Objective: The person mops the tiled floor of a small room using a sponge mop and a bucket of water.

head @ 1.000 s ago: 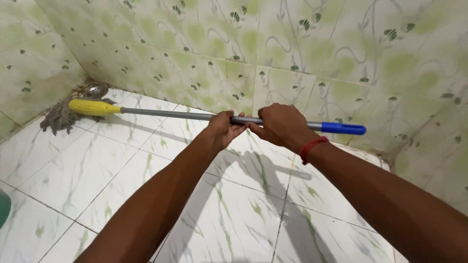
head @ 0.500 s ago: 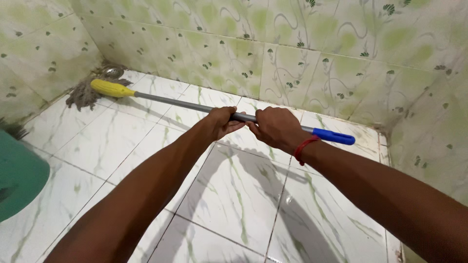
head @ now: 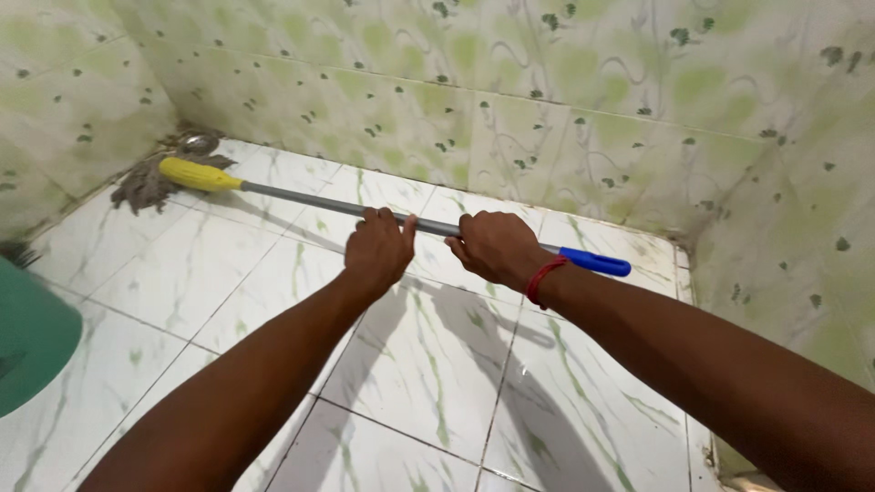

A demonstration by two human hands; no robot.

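Observation:
Both of my hands grip a mop's grey pole (head: 301, 199). My left hand (head: 377, 251) wraps the pole near its middle, and my right hand (head: 492, 248), with a red band at the wrist, holds it a little further back, near the blue end grip (head: 594, 262). The yellow mop socket (head: 196, 174) and grey string head (head: 138, 186) rest on the white tiled floor (head: 428, 355) in the far left corner, beside a round metal floor drain (head: 197, 142).
Green-patterned tiled walls (head: 510, 100) close in the floor at the back, left and right. A green rounded object (head: 27, 342) sits at the left edge. Dark grime lines the far right corner (head: 688, 241).
My left hand has slid up the pole, away from my right hand, and turned palm-down. The view has shifted slightly; the mop head stays in the corner.

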